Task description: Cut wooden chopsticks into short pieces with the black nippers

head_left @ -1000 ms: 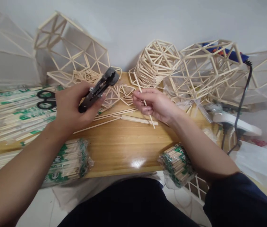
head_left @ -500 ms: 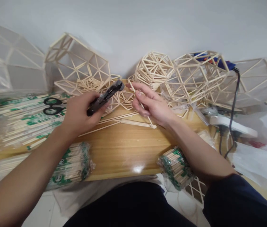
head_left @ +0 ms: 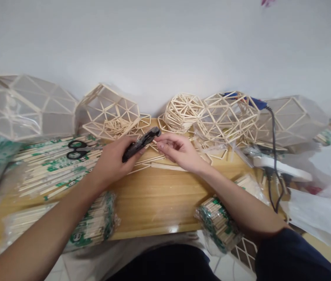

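Note:
My left hand (head_left: 114, 158) is wrapped round a black hand tool (head_left: 140, 144) with a grey head; its exact kind does not show clearly. The tool slants up to the right, its head close to the fingertips of my right hand (head_left: 181, 150). Those fingers are pinched together at the tool's head, and the thin wooden stick in them is mostly hidden. Behind and below both hands lie loose wooden sticks (head_left: 168, 166) and small stick frames on the wooden table (head_left: 156, 199).
Lattice shapes of sticks line the wall, among them a round stack (head_left: 184, 113) and a paper-covered one (head_left: 56, 113). Black scissors (head_left: 77, 150) lie on wrapped chopsticks (head_left: 56, 168) at left. A bundled pack (head_left: 219, 222) sits by my right forearm, near a power strip (head_left: 282, 168).
My view has tilted up, so the things appear lower. My right hand has brought its fingertips to the tool's head; the stick, plainly visible before, is now mostly hidden.

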### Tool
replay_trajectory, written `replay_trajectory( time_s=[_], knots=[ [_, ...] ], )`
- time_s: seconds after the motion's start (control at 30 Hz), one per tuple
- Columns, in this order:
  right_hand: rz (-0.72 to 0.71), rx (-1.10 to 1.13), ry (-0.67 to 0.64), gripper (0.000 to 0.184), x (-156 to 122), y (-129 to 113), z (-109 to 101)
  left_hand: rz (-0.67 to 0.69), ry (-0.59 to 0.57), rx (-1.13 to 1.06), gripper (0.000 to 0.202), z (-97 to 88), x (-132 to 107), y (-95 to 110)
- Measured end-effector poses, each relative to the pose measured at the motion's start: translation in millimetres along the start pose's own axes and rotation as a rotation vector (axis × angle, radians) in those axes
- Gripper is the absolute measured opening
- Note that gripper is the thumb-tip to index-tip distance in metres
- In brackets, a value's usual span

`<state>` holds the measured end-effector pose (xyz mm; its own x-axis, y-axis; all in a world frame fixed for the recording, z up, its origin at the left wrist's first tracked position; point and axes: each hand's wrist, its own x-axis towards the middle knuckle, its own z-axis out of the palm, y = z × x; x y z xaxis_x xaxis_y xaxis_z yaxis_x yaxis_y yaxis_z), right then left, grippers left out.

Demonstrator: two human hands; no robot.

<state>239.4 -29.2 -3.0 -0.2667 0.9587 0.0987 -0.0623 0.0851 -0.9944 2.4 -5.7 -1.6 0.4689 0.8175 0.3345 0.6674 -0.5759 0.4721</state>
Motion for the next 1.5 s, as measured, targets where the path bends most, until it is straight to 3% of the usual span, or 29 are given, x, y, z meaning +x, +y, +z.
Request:
replay_trajectory(
  time_s=[0.47,0.97,1.23,1.5],
  knots=[
    [0.02,0.09,-0.048,0.039,-1.5,-1.9,3.7,-0.005,-0.007,-0.02,0.031,-0.5,-1.4,2.9],
    [0.038,0.108,-0.104,0.031,-2.9,-4.2,3.5,0.02,-0.001,0.002,0.024,2.8,-3.4,1.2],
    [0.052,0.13,-0.103,0.03,-2.9,-4.3,3.3,-0.014,-0.04,0.04,0.025,1.8,-3.3,0.8],
    [0.076,0.186,-0.1,0.03,-1.8,0.5,5.0,-0.143,-0.094,0.054,0.034,3.5,-4.0,5.5]
  ],
)
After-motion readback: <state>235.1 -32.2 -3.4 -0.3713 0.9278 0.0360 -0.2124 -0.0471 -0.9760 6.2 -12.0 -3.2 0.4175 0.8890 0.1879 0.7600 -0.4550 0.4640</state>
